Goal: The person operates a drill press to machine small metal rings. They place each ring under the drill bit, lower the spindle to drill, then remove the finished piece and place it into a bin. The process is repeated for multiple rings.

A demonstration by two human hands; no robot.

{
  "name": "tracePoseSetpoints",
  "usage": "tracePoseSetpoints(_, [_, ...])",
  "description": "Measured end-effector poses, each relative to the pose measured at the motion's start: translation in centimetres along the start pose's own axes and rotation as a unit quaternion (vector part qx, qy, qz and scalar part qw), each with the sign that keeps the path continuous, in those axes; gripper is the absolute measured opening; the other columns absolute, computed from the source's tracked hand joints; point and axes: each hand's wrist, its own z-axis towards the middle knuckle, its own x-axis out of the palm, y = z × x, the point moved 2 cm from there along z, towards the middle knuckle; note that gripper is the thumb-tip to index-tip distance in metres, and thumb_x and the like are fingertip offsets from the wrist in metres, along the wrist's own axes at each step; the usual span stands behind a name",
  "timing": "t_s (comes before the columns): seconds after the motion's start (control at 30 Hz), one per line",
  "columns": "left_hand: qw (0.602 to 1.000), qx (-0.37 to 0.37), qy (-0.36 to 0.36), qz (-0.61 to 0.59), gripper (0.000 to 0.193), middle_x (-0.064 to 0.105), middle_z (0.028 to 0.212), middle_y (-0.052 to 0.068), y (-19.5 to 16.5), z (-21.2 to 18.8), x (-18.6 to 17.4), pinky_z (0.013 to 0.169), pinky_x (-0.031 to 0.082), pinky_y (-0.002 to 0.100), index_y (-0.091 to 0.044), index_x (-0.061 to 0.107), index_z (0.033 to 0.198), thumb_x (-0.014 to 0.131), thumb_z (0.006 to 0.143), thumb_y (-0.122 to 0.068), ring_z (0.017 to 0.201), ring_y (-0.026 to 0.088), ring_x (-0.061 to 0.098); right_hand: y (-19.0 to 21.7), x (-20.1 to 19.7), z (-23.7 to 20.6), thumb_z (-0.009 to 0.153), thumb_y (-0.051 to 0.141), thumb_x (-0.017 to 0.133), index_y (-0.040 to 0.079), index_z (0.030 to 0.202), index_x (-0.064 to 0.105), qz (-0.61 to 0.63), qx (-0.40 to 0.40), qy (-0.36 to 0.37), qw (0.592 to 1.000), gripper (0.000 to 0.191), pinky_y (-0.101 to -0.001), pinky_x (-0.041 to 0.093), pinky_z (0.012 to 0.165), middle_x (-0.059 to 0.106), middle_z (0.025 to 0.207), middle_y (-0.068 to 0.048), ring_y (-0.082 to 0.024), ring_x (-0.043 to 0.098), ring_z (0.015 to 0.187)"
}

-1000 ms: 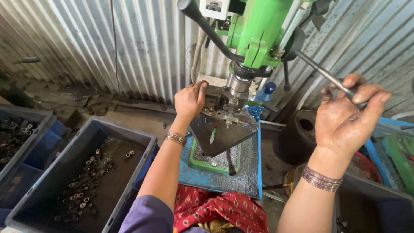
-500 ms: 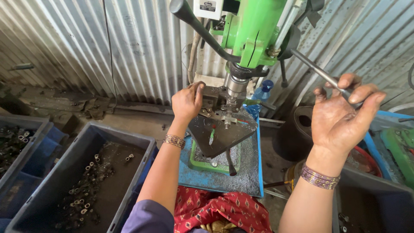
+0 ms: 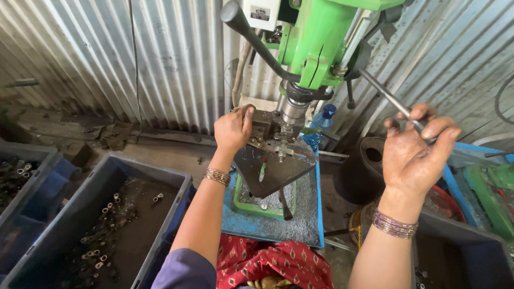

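A green drill press (image 3: 316,37) stands in front of me, its chuck (image 3: 293,109) over a dark metal table (image 3: 276,166). My left hand (image 3: 233,128) rests at the fixture on that table, fingers closed on a small part right beside the chuck. My right hand (image 3: 415,147) is raised at the right, fingers curled round the metal feed lever (image 3: 385,93) of the press. A second lever with a black knob (image 3: 235,13) sticks out to the upper left.
A grey bin (image 3: 107,225) with several small metal parts sits at the lower left, a blue bin (image 3: 32,176) beside it. A blue bottle (image 3: 321,120) stands behind the press. Corrugated metal sheeting (image 3: 134,59) forms the back wall. Dark and green bins (image 3: 482,214) lie at the right.
My right hand has stayed on the feed lever, which has shifted slightly. The left hand stays at the fixture.
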Motion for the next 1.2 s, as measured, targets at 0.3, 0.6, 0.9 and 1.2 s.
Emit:
tracePoseSetpoints(0.3, [0.999, -0.008, -0.011, 0.042, 0.036, 0.068, 0.114, 0.032, 1.2, -0.2, 1.0, 0.073, 0.056, 0.05, -0.012, 0.071, 0.115, 0.055, 0.103, -0.041, 0.085, 0.043, 0.071, -1.4, 0.1, -0.9, 0.114, 0.049, 0.06, 0.015, 0.093, 0.047, -0.029, -0.032, -0.001, 0.999, 0.043, -0.0353, 0.046, 0.098, 0.056, 0.11, -0.002, -0.019, 0.054, 0.104])
tracePoseSetpoints(0.6, [0.977, -0.203, -0.053, -0.044, 0.04, 0.072, 0.092, 0.024, -2.5, -6.9, -3.3, 0.075, 0.054, 0.052, -0.001, 0.06, 0.115, 0.059, 0.101, -0.038, 0.087, 0.045, 0.069, 1.2, -3.4, 9.7, 0.121, 0.031, 0.054, 0.007, 0.098, 0.045, -0.039, -0.105, -0.009, 0.994, 0.035, -0.0356, 0.041, 0.092, 0.044, 0.087, -0.004, -0.022, 0.048, 0.089])
tracePoseSetpoints(0.9, [0.785, -0.314, 0.072, -0.529, 0.045, 0.067, 0.119, 0.006, -10.6, -12.2, 3.8, 0.073, 0.053, 0.038, -0.017, 0.051, 0.135, 0.053, 0.101, -0.045, 0.092, 0.019, 0.065, 0.7, -4.0, 16.9, 0.119, 0.026, 0.054, 0.004, 0.093, 0.046, -0.046, -0.149, 0.008, 0.988, 0.035, -0.0352, 0.039, 0.073, 0.043, 0.085, -0.007, -0.019, 0.044, 0.075])
tracePoseSetpoints(1.2, [0.547, -0.435, -0.029, -0.714, 0.077, 0.056, 0.138, 0.012, -8.1, -10.2, 11.0, 0.085, 0.052, 0.047, -0.02, 0.027, 0.158, 0.048, 0.097, -0.06, 0.106, 0.025, 0.064, 2.0, 1.0, 15.3, 0.115, 0.035, 0.062, 0.003, 0.101, 0.052, -0.032, -0.15, -0.022, 0.988, 0.036, -0.0384, 0.04, 0.068, 0.044, 0.083, -0.006, -0.02, 0.044, 0.069])
